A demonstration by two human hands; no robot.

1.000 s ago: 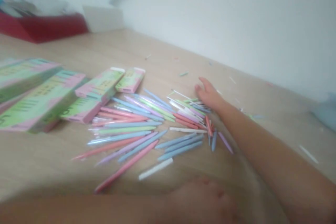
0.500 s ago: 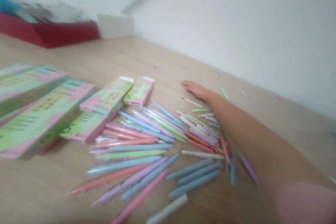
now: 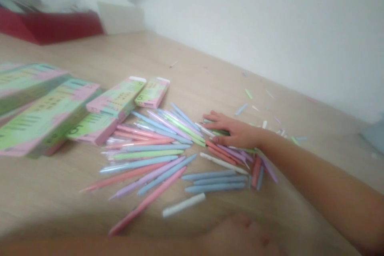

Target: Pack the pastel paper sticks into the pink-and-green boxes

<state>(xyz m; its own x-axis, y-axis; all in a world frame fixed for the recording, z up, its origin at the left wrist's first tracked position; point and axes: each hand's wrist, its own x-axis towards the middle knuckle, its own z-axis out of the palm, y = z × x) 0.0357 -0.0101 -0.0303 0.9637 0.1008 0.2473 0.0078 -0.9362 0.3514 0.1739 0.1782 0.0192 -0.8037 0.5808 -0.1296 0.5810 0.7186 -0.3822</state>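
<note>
My right hand (image 3: 235, 130) lies palm down over a heap of short pen parts, its fingers spread and touching several of them. Beneath and beside it are red barrels (image 3: 220, 154) and a white barrel (image 3: 223, 163). At the bottom edge my left hand (image 3: 240, 235) is blurred and partly cut off; its fingers cannot be made out. Above it lie blue barrels (image 3: 214, 182) and a single white barrel (image 3: 183, 205). Left of my right hand, pastel pens (image 3: 150, 154) with clear ends fan out in pink, blue, green and purple.
Pink-and-green printed boxes (image 3: 48, 114) are stacked at left, with smaller boxes (image 3: 153, 92) beside the pens. A red box (image 3: 60, 28) full of items and a white card (image 3: 121, 18) stand at the back by the wall (image 3: 255, 20). Small coloured bits (image 3: 248, 93) are scattered on the table.
My right hand has drawn back from the bare table toward me and come down on the pen parts. My left forearm and hand have entered along the bottom edge. The view has shifted slightly.
</note>
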